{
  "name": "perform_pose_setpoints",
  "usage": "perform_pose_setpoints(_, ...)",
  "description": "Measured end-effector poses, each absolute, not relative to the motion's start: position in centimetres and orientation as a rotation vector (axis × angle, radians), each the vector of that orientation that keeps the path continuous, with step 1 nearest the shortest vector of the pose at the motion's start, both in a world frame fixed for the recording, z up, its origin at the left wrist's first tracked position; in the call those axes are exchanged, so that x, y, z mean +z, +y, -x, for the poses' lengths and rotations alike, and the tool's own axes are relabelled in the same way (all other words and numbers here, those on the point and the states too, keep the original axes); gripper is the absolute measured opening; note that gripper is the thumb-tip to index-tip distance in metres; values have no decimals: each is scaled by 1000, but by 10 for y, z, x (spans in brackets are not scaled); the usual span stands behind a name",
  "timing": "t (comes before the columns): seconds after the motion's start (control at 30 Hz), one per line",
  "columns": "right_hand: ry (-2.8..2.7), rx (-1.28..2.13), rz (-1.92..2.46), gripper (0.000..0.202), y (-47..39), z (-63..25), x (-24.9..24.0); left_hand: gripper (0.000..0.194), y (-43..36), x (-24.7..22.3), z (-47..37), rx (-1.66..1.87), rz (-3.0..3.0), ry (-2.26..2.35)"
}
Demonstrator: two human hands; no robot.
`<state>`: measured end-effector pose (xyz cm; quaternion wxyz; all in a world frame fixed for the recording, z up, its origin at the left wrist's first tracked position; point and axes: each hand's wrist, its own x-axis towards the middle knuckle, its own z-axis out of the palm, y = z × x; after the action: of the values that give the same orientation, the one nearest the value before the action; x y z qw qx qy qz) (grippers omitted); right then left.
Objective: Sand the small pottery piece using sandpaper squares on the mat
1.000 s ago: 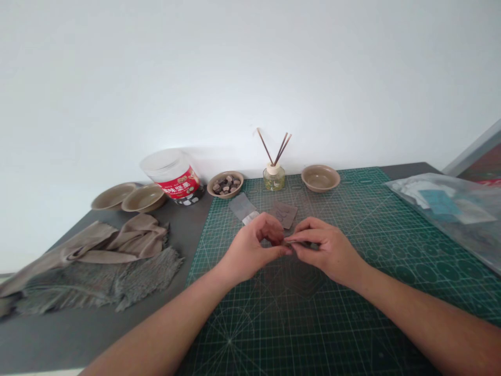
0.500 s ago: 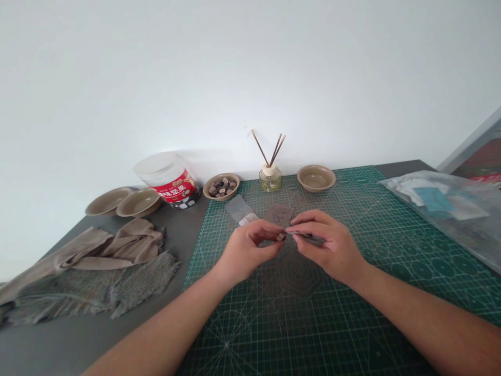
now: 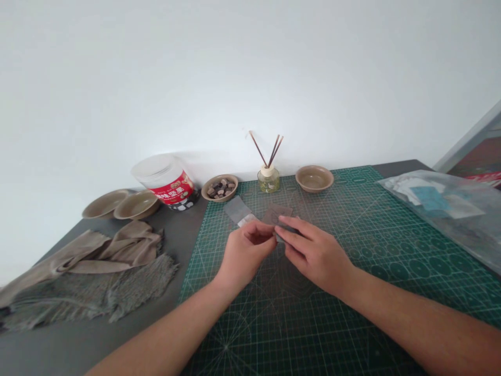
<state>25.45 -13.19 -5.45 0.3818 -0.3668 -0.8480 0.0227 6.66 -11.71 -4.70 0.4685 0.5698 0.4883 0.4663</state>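
My left hand (image 3: 246, 253) is closed in a pinch above the cutting mat (image 3: 250, 324). Earlier a small pale block showed in that pinch; the fingers now largely cover it. My right hand (image 3: 319, 256) presses against the left fingertips, its fingers bent over a thin grey piece of sandpaper (image 3: 279, 238), of which only a sliver shows. Just beyond the hands lie a brown sheet of sandpaper (image 3: 275, 210) and a grey sheet (image 3: 236, 209) with a whitish end.
Along the wall stand a bowl of small dark and tan blocks (image 3: 221, 188), a reed diffuser (image 3: 269, 180) and another bowl (image 3: 314, 180). At left are two bowls (image 3: 136, 206), a plastic jar (image 3: 166, 183) and a crumpled cloth (image 3: 117, 256). A plastic bag (image 3: 462, 209) lies right.
My right fingers have moved left and spread over the left fingertips, hiding the pale block. The sandpaper's long edge, visible before, is now mostly covered. The view has shifted slightly.
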Motion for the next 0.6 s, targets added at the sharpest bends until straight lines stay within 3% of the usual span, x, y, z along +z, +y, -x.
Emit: perform_pose_setpoints(0.6,-2293,-146,923,43,-133,-252,-57,11,-118,-50,-70,1226,-1429,1290)
